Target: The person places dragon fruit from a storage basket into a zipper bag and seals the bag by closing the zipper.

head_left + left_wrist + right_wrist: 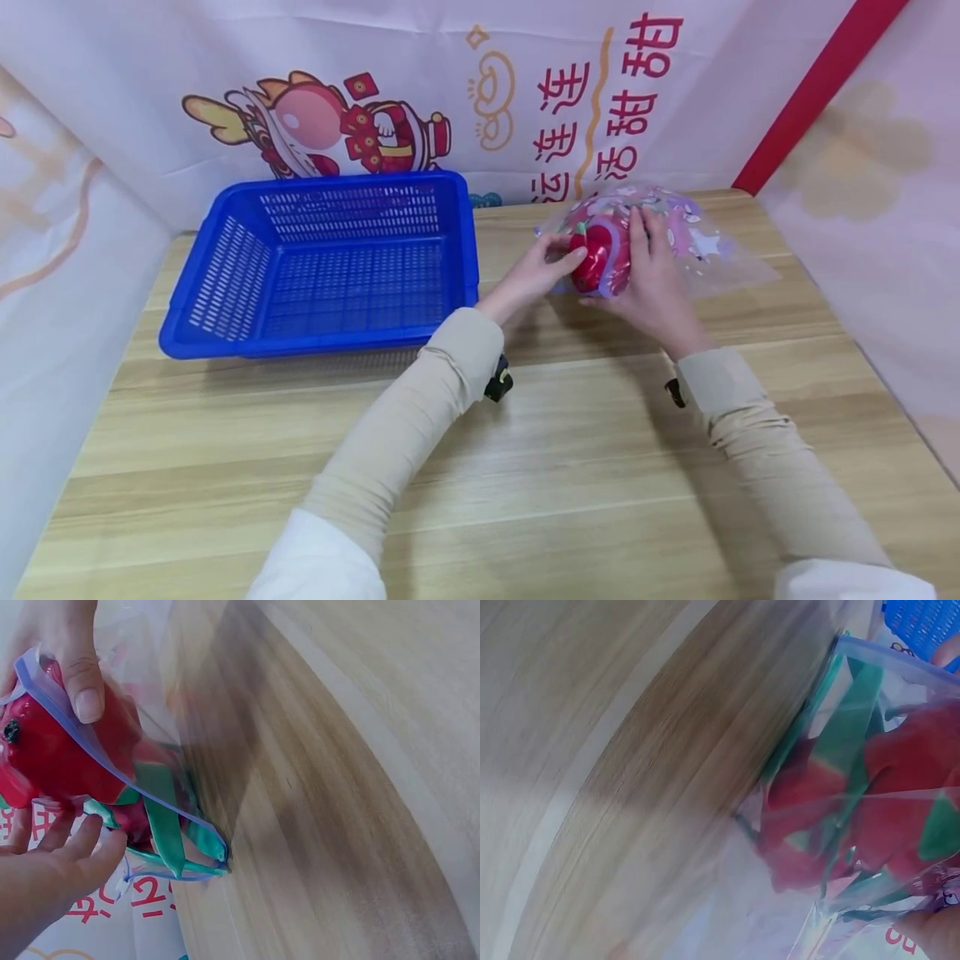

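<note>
In the head view, a clear zip bag (693, 242) with a purple-edged mouth and printed figures lies at the back right of the table. At its mouth is a glossy red imitation fruit (592, 260) with a black spot (11, 731) on its end. My left hand (536, 271) holds this fruit at its left side, fingers curled against it. My right hand (651, 279) grips the bag from the right, its thumb (84, 686) lying over the film. Through the film, the right wrist view shows more red fruit (907, 780) with long green leaf-like flaps (855, 712).
A blue slotted plastic basket (352, 337) stands left of the hands, near the back of the wooden table (525, 500). Behind it hangs a printed cloth (420, 50) with red characters. More cloth (885, 217) borders the right side.
</note>
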`<state>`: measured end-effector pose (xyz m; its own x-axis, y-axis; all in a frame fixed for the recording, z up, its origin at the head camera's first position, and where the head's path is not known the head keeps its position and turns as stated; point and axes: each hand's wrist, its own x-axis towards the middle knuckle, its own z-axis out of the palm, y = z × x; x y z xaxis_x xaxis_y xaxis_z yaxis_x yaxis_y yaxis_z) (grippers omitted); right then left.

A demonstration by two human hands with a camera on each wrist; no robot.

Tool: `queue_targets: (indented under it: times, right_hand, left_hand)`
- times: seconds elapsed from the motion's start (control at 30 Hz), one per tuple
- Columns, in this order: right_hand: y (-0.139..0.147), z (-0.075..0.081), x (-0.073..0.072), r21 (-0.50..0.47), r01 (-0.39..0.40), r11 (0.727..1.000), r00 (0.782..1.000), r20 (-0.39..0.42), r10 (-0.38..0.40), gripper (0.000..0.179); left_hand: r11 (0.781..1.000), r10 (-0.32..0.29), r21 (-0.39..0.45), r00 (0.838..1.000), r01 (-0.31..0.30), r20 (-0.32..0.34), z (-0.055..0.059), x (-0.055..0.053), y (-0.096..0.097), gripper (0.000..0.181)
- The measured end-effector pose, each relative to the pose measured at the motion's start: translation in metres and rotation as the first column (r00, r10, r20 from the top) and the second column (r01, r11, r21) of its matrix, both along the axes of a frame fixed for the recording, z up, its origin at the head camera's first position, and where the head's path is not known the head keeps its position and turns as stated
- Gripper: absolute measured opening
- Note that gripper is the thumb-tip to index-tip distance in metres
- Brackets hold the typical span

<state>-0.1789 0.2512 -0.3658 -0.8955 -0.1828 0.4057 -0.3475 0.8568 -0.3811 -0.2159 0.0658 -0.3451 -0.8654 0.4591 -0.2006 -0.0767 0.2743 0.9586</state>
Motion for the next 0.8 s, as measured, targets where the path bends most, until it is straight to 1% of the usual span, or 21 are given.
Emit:
queue_targets:
  times: [0.1,0.27,0.4,0.5,0.57,0.67,0.73,0.8]
  right_hand:
    - [-0.001,0.0,-0.001,0.004,0.007,1.0,1.0,0.016,-0.007,0.124]
    - [-0.004,-0.001,-0.003,0.018,0.042,0.999,0.999,0.005,-0.043,0.127]
    - [-0.006,-0.001,-0.004,0.03,0.057,0.998,0.998,-0.025,-0.056,0.125]
    - [-0.006,-0.001,-0.003,0.022,0.047,0.999,0.998,-0.042,-0.046,0.122]
    - [-0.007,-0.002,-0.003,0.014,0.043,0.999,0.998,-0.048,-0.042,0.119]
    - [-0.007,-0.003,-0.004,0.002,0.037,0.999,0.997,-0.072,-0.037,0.114]
    - [-0.008,-0.004,-0.004,-0.003,0.042,0.999,0.995,-0.09,-0.043,0.109]
    - [-0.009,-0.004,-0.004,-0.019,0.058,0.998,0.994,-0.093,-0.059,0.104]
  left_hand:
    - [1.0,0.002,-0.008,1.0,-0.002,-0.001,0.0,-0.002,0.0,0.051]
    - [1.0,0.017,0.016,0.999,-0.017,0.041,0.001,-0.003,0.003,0.055]
    - [0.997,0.032,0.065,0.995,-0.039,0.095,0.002,-0.007,0.008,0.054]
    - [0.991,0.048,0.114,0.99,-0.063,0.13,0.003,-0.011,0.011,0.055]
    - [0.982,0.063,0.165,0.986,-0.089,0.157,0.003,-0.013,0.014,0.058]
    - [0.966,0.09,0.224,0.98,-0.129,0.175,0.004,-0.017,0.016,0.063]
    - [0.956,0.121,0.246,0.978,-0.161,0.169,0.005,-0.019,0.016,0.063]
    - [0.954,0.17,0.227,0.978,-0.194,0.121,0.006,-0.021,0.015,0.059]
